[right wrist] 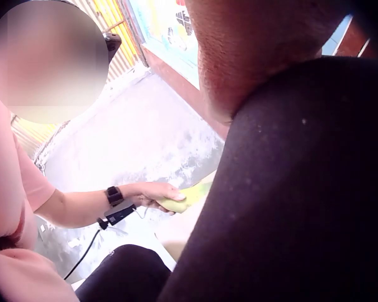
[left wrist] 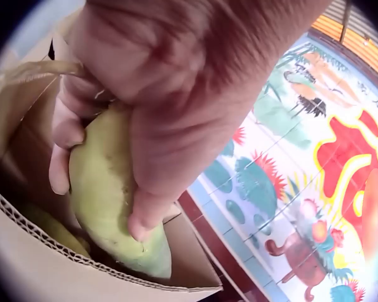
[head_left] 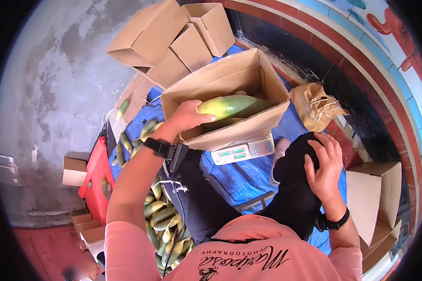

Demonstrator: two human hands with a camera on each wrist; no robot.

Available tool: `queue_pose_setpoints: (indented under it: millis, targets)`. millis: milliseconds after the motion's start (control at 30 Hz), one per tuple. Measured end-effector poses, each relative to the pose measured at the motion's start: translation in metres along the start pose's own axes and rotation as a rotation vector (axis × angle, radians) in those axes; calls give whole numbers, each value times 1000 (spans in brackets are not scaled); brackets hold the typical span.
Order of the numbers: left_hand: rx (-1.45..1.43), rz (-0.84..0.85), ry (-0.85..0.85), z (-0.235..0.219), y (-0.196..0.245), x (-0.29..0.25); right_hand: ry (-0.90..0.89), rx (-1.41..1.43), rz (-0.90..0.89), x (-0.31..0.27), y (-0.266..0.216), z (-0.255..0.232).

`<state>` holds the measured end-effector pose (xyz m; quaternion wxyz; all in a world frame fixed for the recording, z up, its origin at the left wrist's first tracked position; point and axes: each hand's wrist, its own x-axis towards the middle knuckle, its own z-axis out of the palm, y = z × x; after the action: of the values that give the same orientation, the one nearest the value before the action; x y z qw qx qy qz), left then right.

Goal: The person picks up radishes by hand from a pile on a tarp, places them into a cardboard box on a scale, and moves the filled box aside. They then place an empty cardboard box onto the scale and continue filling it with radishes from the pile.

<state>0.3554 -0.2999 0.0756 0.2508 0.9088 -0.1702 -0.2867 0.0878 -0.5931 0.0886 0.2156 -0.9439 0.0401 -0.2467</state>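
Observation:
My left hand (head_left: 191,116) grips one end of a large green radish (head_left: 237,107), pale yellow at the held end and deeper green along its body. In the left wrist view, thumb and fingers lie on either side of the radish (left wrist: 107,182) within the opening of a cardboard box (head_left: 211,77). More radishes show beneath it in the box. That box stands on a white digital scale (head_left: 243,151), whose display faces me. My right hand (head_left: 324,168) rests on my knee with loosely bent fingers, holding nothing.
A heap of radishes (head_left: 162,215) lies at my left leg. Several cardboard boxes (head_left: 150,35) stand behind the scale, and another box (head_left: 373,196) is at right. A tan sack (head_left: 314,105) sits on the blue tarp (head_left: 225,180) beside the box.

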Motion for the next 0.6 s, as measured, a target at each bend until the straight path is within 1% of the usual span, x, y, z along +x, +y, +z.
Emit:
queue_pose_setpoints:
  millis: [33,100,133,167,233,267,333,367,433,467,533,567,600]
  targets:
    - [2,-3,-2,3,-5,6,0,10,1,0,1,0]
    - [357,41,67,8,-13,13,-1,14,3,1,4,0]
    - [507,-59,34,7,-16,17,-5,18,1,1,5,0]
    - [502,-66,33,4,-21,16,-12,21,-3,1,6,-1]
    - [602,7,-64,-4,-25,8,-5,18,-9,2,6,0]
    - [599,0,-65,-7,-27,3,-11,23,-13,2,6,1]
    - [427,75,8,-17,-15,-17,5,17,-9,1,4,2]
    - [422,68,8,-19,-13,-27,-2,19,-15,1,3,2]
    - [387,218,71,-21,-12,-49,5,1,-9,1,1,2]
    - [380,211,74,-21,-12,-61,-1,2,-17,1,0,2]
    - [158,223,234,-21,-11,-84,3,-7,-6,0,-1,3]
    - [150,216,237,-21,-10,-97,-5,-7,-13,-1,-2,4]
    - [108,197,312,-20,-10,-110,3,-20,-15,-1,-2,4]
